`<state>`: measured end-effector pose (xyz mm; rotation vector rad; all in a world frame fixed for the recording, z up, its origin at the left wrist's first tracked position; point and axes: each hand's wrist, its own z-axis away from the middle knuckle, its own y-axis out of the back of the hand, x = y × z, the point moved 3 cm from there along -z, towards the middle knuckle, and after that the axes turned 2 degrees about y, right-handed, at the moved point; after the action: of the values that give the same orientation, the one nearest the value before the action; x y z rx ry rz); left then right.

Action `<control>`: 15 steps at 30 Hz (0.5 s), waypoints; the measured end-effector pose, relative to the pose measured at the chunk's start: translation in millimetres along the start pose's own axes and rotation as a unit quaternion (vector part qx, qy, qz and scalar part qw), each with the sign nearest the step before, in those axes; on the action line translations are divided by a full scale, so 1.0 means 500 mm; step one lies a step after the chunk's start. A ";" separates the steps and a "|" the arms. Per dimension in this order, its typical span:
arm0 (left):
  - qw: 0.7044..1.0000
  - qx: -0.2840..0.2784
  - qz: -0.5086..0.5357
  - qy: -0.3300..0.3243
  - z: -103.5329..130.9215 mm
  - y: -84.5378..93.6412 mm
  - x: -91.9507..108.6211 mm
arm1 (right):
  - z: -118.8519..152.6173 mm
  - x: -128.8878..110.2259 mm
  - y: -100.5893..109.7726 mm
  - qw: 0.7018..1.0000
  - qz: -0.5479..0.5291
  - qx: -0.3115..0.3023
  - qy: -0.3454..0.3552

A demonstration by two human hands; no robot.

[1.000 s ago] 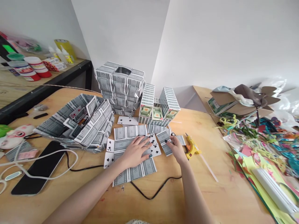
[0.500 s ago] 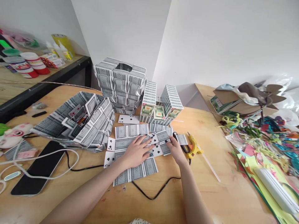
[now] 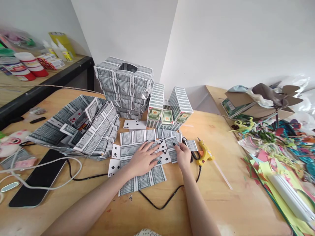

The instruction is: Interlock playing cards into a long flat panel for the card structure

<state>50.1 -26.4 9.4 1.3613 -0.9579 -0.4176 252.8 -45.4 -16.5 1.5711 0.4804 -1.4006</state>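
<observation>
My left hand (image 3: 144, 160) lies spread flat on the sheet of joined playing cards (image 3: 144, 180), holding nothing. At the sheet's right side, my right hand (image 3: 182, 154) pinches the edge of a face-down card (image 3: 171, 143). Between the hands a six (image 3: 161, 144) and a five of spades (image 3: 165, 157) show face up. A four (image 3: 115, 151) and a three of spades (image 3: 113, 167) stick out at the left edge. Just above the sheet rests a two of spades (image 3: 134, 124).
A yellow glue gun (image 3: 204, 153) with its black cable lies at the right. Behind are card boxes (image 3: 181, 103) and a tall card structure (image 3: 125, 85); an open card container (image 3: 95, 131) and a phone (image 3: 36, 180) are left. Craft scraps (image 3: 275, 154) cover the right side.
My right hand has shifted slightly up and left, its fingers now closed together at the card. My left hand keeps its place on the sheet. The view has shifted slightly.
</observation>
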 end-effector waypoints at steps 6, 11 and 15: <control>1.000 -0.001 -0.002 0.000 0.000 0.003 0.000 | 0.003 -0.014 0.015 0.999 0.026 0.024 -0.005; 1.000 0.006 -0.006 -0.004 0.000 -0.001 -0.002 | 0.012 -0.012 0.027 0.998 0.041 0.053 -0.016; 1.000 0.020 -0.013 -0.012 0.001 -0.004 -0.003 | 0.023 -0.010 0.022 0.996 0.054 0.066 -0.026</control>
<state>49.2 -26.1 6.7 1.4101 -0.9740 -0.4383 254.0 -58.7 -6.5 1.6362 0.2736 -1.4103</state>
